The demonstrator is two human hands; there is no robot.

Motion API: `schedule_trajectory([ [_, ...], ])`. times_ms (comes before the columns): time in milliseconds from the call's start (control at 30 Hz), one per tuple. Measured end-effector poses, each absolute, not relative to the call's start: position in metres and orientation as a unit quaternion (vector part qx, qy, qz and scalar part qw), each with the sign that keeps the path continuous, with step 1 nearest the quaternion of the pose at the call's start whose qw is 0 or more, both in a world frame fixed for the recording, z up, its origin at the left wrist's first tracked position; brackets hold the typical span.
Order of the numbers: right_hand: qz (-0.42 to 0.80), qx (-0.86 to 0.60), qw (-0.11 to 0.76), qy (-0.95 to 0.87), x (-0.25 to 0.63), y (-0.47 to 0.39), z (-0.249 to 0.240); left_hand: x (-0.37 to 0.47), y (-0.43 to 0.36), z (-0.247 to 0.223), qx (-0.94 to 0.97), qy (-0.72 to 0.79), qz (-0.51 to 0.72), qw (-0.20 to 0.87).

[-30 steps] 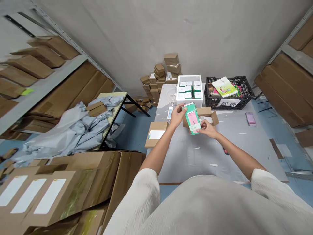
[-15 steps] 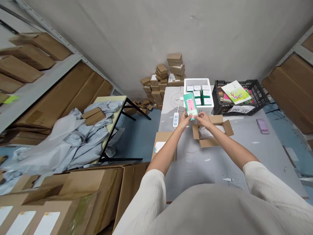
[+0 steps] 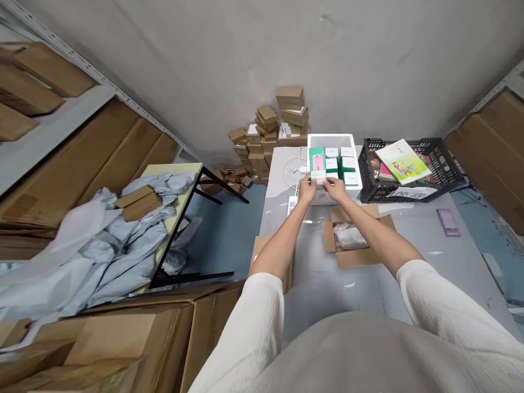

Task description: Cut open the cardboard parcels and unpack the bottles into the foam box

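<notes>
A green box with a pink picture (image 3: pixel 317 162) is held by its lower end between my left hand (image 3: pixel 307 189) and my right hand (image 3: pixel 335 189). Both hands are closed on it, thumbs on its front face. It is over the left side of a white foam bin (image 3: pixel 356 192), in which several green-and-white boxes (image 3: pixel 347 164) stand. Whether its far end rests on the bin's contents I cannot tell. Nearer to me, below my right hand, an open cardboard box (image 3: pixel 360 257) holds something in white wrapping (image 3: pixel 350 237).
Right of the bin stands a black crate (image 3: pixel 409 196) with books (image 3: pixel 403 161) on top. A power strip (image 3: pixel 292 205) lies left of my left hand. A pixelated purple item (image 3: pixel 448 222) is at the right. Grey plastic bags (image 3: pixel 135 240) cover the left table; cartons (image 3: pixel 262 158) are piled by the wall.
Both hands have moved the green box away from me, from above the open cardboard box to over the foam bin. The box now lies at a flatter tilt. The view has shifted slightly.
</notes>
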State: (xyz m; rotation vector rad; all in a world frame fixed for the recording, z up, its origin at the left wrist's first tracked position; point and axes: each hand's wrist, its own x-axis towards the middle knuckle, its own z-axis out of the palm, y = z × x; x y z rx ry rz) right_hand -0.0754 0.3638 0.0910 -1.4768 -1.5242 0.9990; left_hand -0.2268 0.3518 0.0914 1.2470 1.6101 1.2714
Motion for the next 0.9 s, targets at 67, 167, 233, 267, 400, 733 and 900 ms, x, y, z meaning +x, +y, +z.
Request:
schedule_trajectory([
  [67, 0.403, -0.59, 0.395, -0.578, -0.078, 0.368, 0.092, -0.228, 0.354, 0.089, 0.485, 0.628, 0.5, 0.347],
  [167, 0.43, -0.579, 0.399, -0.566, -0.08, 0.367, 0.098, -0.232, 0.353, 0.088, 0.489, 0.629, 0.502, 0.336],
  [233, 0.445, -0.553, 0.4, -0.579, -0.08, 0.364, 0.102, -0.233, 0.352, 0.088, 0.495, 0.629, 0.498, 0.334],
  [267, 0.453, -0.536, 0.402, -0.589, -0.08, 0.361, 0.104, -0.233, 0.352, 0.088, 0.497, 0.63, 0.495, 0.333],
  [400, 0.5, -0.494, 0.39, -0.595, -0.078, 0.35, 0.108, -0.227, 0.348, 0.092, 0.503, 0.632, 0.487, 0.332],
  [733, 0.465, -0.535, 0.398, -0.583, -0.018, 0.305, 0.131, -0.214, 0.28, 0.114, 0.561, 0.641, 0.449, 0.269],
  [900, 0.447, -0.543, 0.392, -0.594, 0.035, 0.274, 0.141, -0.191, 0.237, 0.118, 0.582, 0.635, 0.418, 0.288],
])
